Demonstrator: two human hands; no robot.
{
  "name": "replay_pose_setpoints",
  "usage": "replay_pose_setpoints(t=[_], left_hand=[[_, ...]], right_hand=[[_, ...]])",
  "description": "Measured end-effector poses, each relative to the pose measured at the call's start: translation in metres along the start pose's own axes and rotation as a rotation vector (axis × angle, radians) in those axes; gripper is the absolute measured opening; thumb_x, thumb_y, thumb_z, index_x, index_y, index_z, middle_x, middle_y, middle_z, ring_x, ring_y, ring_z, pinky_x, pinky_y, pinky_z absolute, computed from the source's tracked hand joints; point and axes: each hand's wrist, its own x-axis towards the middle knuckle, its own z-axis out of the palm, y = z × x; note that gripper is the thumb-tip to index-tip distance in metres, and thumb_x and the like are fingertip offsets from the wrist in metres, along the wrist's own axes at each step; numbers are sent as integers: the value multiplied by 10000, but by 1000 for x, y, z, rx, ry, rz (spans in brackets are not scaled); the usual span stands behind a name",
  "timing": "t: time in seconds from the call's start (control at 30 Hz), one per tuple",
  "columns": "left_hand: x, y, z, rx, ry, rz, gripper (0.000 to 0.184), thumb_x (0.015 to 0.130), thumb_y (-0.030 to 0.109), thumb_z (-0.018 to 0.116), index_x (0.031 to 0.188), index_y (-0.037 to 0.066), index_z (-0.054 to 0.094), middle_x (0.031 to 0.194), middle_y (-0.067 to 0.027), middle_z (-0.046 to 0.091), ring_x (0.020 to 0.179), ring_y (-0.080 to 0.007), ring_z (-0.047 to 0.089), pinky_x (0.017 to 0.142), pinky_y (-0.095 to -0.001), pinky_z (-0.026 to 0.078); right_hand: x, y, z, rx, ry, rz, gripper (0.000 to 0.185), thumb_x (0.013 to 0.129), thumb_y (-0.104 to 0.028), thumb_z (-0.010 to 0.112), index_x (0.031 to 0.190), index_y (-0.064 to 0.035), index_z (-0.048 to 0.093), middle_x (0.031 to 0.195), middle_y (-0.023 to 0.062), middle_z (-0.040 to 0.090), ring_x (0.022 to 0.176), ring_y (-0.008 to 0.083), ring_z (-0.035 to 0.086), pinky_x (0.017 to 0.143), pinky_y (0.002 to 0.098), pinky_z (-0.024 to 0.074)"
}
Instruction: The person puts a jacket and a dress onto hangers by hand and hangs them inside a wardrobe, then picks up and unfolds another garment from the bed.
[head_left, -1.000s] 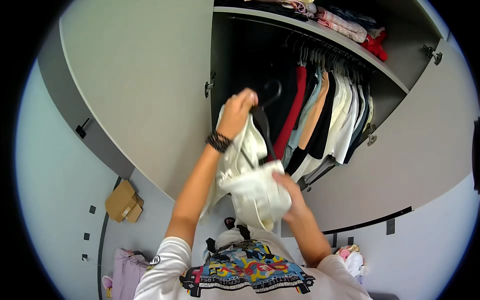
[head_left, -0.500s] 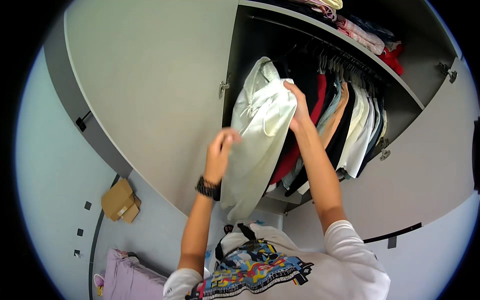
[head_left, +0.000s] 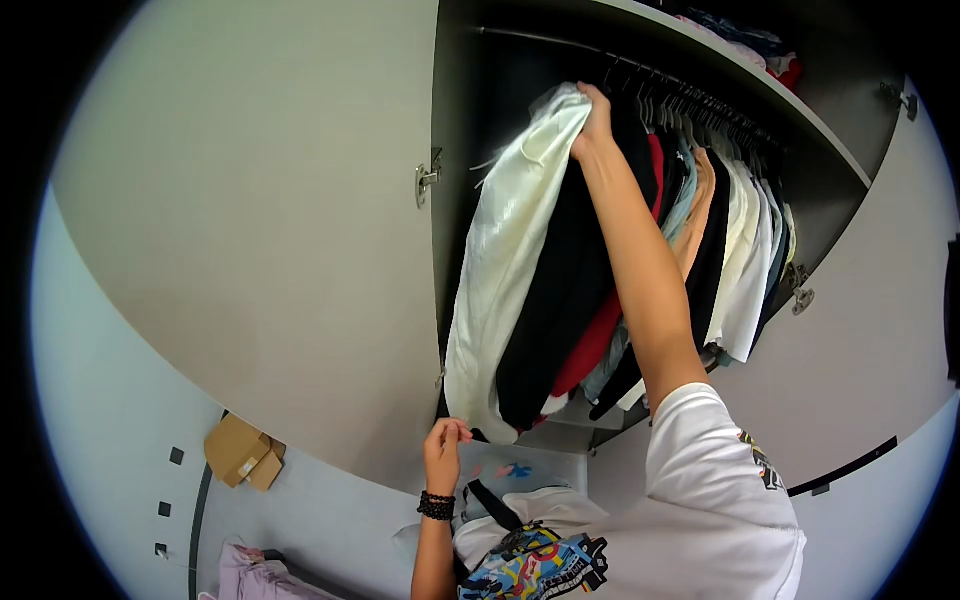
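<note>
My right hand [head_left: 596,120] is raised inside the wardrobe, its fingers closed on the top of a long, shiny white garment [head_left: 515,230]. The garment hangs down at the left end of the row, against a dark garment [head_left: 545,310]; its upper left edge is blurred, and whether a hanger is inside it does not show. Low down, my left hand [head_left: 443,450] is just left of the garment's bottom end, fingers loosely bent and apart from the cloth, with nothing visible in them.
Several clothes hang on hangers from the rail [head_left: 550,42], among them a red garment [head_left: 600,340] and a white shirt [head_left: 742,290]. Folded clothes [head_left: 735,40] lie on the shelf above. Wardrobe doors [head_left: 270,230] stand open on both sides. A cardboard box [head_left: 238,450] is on the floor.
My right hand has risen toward the rail, lifting the white garment's top, and the garment now hangs straighter. My left hand has dropped from beside its middle to near its bottom end.
</note>
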Motion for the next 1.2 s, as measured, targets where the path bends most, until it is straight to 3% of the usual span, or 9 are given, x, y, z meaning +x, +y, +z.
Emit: replay_pose_setpoints(t=[0.7, 0.77, 0.83, 0.87, 0.9, 1.0, 1.07, 1.13, 1.2], left_hand=[[-141, -55, -80, 42, 515, -390, 215, 975, 153, 444, 919, -3, 581, 780, -79, 629, 680, -146, 607, 621, -266, 491], [-212, -105, -100, -76, 772, -581, 210, 947, 170, 467, 915, -14, 565, 840, -131, 644, 709, -183, 632, 621, -268, 509], [-328, -202, -109, -373, 1169, -709, 271, 931, 264, 493, 960, 27, 621, 883, -105, 667, 719, -199, 645, 656, -305, 526], [-382, -220, -101, -355, 1289, -817, 267, 905, 296, 517, 953, 67, 645, 876, -85, 679, 728, -199, 654, 665, -316, 530], [-437, -234, -90, -165, 1214, -1035, 264, 879, 328, 541, 946, 107, 668, 870, -66, 690, 737, -199, 664, 673, -328, 533], [-575, -258, -8, 590, 211, -1371, 266, 802, 425, 613, 926, 226, 740, 850, -7, 723, 764, -198, 692, 699, -362, 543], [-634, -240, 47, 448, 569, -1499, 268, 819, 341, 555, 925, 162, 724, 914, -55, 712, 852, -242, 677, 779, -381, 529], [-653, -164, 107, 330, 1180, -1356, 268, 793, 286, 541, 718, 74, 686, 747, -156, 676, 753, -320, 656, 725, -450, 502], [-667, -116, 140, -112, 1755, -1314, 275, 830, 292, 524, 812, 55, 662, 799, -162, 676, 799, -320, 652, 734, -432, 497]], right_hand=[[-264, 157, -73, -1297, 104, -233, 539, 821, -37, 577, 1302, 51, 351, 1172, 226, 435, 1165, 396, 409, 1020, 432, 310], [-317, 207, -116, -1547, -168, -194, 374, 755, 13, 558, 1116, 39, 463, 1015, 209, 452, 1003, 356, 469, 923, 405, 379], [-361, 258, -186, -1481, -974, 784, 247, 771, -61, 600, 1016, -26, 590, 867, 188, 585, 835, 334, 572, 792, 424, 466], [-390, 289, -227, -1460, -1535, 500, 256, 796, -152, 619, 1041, -79, 616, 864, 171, 640, 801, 313, 621, 744, 406, 493], [-411, 263, -168, -1257, -1576, 1207, 261, 837, -247, 600, 1051, -100, 625, 846, 162, 661, 788, 328, 644, 729, 390, 507], [-469, 303, -171, -1383, -1862, 535, 249, 891, -247, 562, 1065, -77, 615, 857, 109, 674, 758, 250, 652, 674, 358, 515], [-499, 312, -142, -1295, -2046, 387, 231, 903, -230, 556, 1053, -64, 615, 821, 87, 669, 730, 215, 645, 654, 343, 512], [-523, 323, -117, -981, -1268, 1324, 205, 907, -207, 555, 1009, -41, 619, 764, 52, 649, 689, 151, 616, 610, 306, 489], [-541, 332, -113, -1114, -1443, 1355, 213, 920, -232, 546, 998, -43, 604, 751, 58, 634, 642, 137, 592, 570, 279, 477]])
